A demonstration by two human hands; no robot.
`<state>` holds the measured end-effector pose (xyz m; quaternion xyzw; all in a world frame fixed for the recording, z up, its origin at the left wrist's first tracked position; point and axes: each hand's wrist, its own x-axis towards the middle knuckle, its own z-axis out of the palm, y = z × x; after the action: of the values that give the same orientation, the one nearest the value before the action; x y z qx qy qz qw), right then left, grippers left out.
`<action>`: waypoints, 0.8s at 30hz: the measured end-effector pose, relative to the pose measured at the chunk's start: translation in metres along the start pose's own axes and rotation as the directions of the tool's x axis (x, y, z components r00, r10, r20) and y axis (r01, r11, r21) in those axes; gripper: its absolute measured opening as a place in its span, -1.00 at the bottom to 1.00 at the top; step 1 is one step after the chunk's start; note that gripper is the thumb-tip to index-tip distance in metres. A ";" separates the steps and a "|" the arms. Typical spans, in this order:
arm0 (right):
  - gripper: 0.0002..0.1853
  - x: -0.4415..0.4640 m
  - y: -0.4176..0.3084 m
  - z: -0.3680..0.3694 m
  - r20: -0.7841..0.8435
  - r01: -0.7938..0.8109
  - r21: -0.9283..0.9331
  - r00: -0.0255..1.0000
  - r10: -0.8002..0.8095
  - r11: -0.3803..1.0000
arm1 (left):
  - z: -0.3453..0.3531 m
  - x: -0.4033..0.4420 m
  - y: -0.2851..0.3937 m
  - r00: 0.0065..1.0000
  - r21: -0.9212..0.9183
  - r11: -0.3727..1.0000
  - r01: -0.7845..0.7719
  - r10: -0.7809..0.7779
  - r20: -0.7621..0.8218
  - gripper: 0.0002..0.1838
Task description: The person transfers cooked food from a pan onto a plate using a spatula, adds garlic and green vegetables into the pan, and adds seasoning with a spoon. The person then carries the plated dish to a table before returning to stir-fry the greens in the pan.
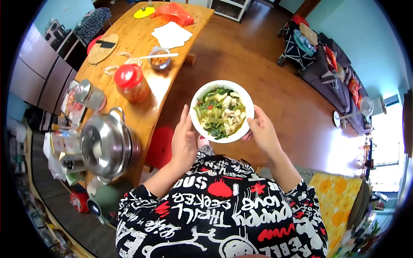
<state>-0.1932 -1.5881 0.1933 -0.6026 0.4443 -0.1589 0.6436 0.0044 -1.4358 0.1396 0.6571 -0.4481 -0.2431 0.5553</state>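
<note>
A white bowl (pixel 196 125) of cooked green vegetables and pale chunks (pixel 220 112) is held in front of my body, over the wooden floor. My right hand (pixel 263 130) grips its right side, thumb at the rim and fingers partly hidden below. On the other side, my left hand (pixel 184 139) is upright with fingers stretched out, beside the bowl's left edge; whether it touches cannot be made out. Left of my hands, the wooden table (pixel 148 118) carries a red-lidded jar (pixel 132 84) and a small bowl of orange-red food (pixel 159 62) with a white utensil across it.
A steel pot with a lid (pixel 105 146) and a glass jar (pixel 90 94) occupy the near table. Farther back are a cutting board (pixel 103 49) with a dark knife, white sheets (pixel 171 35) and a red plastic bag (pixel 174 13). A red stool (pixel 160 148) stands beside the table.
</note>
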 end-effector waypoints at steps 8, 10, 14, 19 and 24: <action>-0.52 0.233 -0.073 -0.043 0.182 -0.016 0.021 0.983 0.012 1.000 | 0.017 0.200 -0.034 0.989 0.086 0.996 0.003 0.010 -0.149 -0.06; -0.52 0.295 -0.085 -0.043 0.258 -0.017 0.038 0.966 0.007 0.999 | 0.015 0.242 -0.046 0.976 0.111 0.993 0.025 0.000 -0.220 -0.07; -0.52 0.419 -0.101 -0.030 0.441 -0.038 0.022 0.897 0.024 0.999 | 0.015 0.307 -0.088 0.922 0.132 0.987 0.091 -0.033 -0.386 -0.08; -0.51 0.550 -0.136 0.026 0.650 0.043 -0.085 0.759 0.023 0.995 | 0.000 0.371 -0.149 0.762 -0.036 0.972 0.234 -0.206 -0.614 -0.12; -0.37 0.669 -0.135 0.124 0.754 0.093 -0.244 0.644 0.129 0.965 | -0.056 0.421 -0.231 0.496 -0.600 0.719 0.350 -0.686 -0.533 -0.06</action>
<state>0.3169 -2.0345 0.0473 -0.6877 0.1539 0.1765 0.6872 0.3257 -1.7733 0.0108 0.6677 0.0986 -0.2102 0.7073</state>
